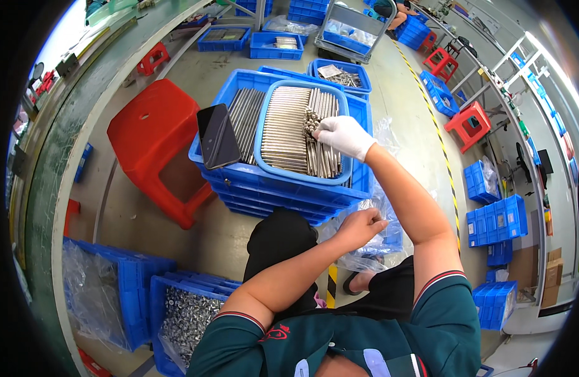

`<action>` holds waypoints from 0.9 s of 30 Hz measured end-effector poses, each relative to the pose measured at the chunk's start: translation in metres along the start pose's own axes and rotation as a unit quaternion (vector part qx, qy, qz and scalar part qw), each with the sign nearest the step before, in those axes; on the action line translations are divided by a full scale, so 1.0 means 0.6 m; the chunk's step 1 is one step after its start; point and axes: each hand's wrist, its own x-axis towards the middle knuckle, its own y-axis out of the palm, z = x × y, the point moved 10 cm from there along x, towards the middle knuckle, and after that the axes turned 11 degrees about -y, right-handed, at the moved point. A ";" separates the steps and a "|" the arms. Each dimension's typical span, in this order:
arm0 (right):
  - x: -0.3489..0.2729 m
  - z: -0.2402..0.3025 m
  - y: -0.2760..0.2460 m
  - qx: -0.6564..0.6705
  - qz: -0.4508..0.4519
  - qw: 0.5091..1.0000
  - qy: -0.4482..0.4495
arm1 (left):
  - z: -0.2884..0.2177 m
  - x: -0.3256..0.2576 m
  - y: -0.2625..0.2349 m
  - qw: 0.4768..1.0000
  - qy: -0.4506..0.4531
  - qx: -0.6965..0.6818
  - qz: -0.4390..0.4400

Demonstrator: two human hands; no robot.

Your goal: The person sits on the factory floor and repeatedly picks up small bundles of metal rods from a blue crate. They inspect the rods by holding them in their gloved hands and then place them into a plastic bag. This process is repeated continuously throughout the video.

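My right hand [344,137], in a white glove, reaches over a light-blue tray [259,147] packed with rows of slim metal rods [283,129]. Its fingers are pinched against a cluster of small shiny metal pieces [311,122] lying across the rods; what they grip, if anything, is hidden. My bare left hand [360,229] is closed in front of the tray, above clear plastic bags [363,259]. Whatever its curled fingers hold cannot be made out. The tray rests on a blue crate [239,182] with darker rods [244,116] at its left side.
A black phone [218,137] leans on the crate's left corner. Left of it stands a red stool [154,125]. A crate of small metal parts [189,314] sits low at my left. Behind the tray is another blue crate [343,76]; a cart [353,31] stands farther back.
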 end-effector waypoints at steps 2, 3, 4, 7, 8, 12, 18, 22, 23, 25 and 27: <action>0.009 0.005 0.002 -0.170 -0.025 0.983 -0.069 | -0.001 0.000 0.003 1.000 -0.007 0.000 0.005; 0.009 0.014 0.005 -0.190 -0.020 0.980 -0.059 | 0.001 0.000 0.002 1.000 -0.010 0.001 0.005; 0.007 0.025 0.008 -0.210 -0.014 0.976 -0.050 | 0.004 0.000 0.002 1.000 -0.013 0.002 0.006; -0.003 0.049 0.018 -0.275 -0.021 0.960 -0.044 | 0.007 0.002 0.001 1.000 -0.008 0.005 -0.001; -0.007 0.054 0.019 -0.297 -0.027 0.953 -0.047 | 0.007 0.002 -0.001 1.000 -0.005 0.007 -0.006; -0.018 0.031 -0.035 -0.216 -0.111 0.967 -0.075 | 0.003 0.001 0.002 1.000 -0.011 0.014 0.005; -0.033 0.011 -0.129 -0.305 -0.126 0.941 -0.073 | 0.006 0.004 0.002 1.000 0.001 0.017 -0.003; -0.032 0.017 -0.078 -0.408 -0.049 0.905 -0.110 | 0.010 0.008 0.010 1.000 0.005 -0.001 0.005; -0.023 0.011 -0.073 -0.444 -0.041 0.889 -0.101 | 0.010 0.009 0.012 1.000 0.009 -0.001 0.006; -0.008 0.021 -0.053 -0.463 -0.017 0.868 -0.180 | 0.009 0.008 0.018 1.000 0.007 -0.002 0.012; 0.005 0.032 -0.031 -0.472 0.016 0.846 -0.245 | 0.008 0.007 0.016 1.000 0.005 0.003 0.011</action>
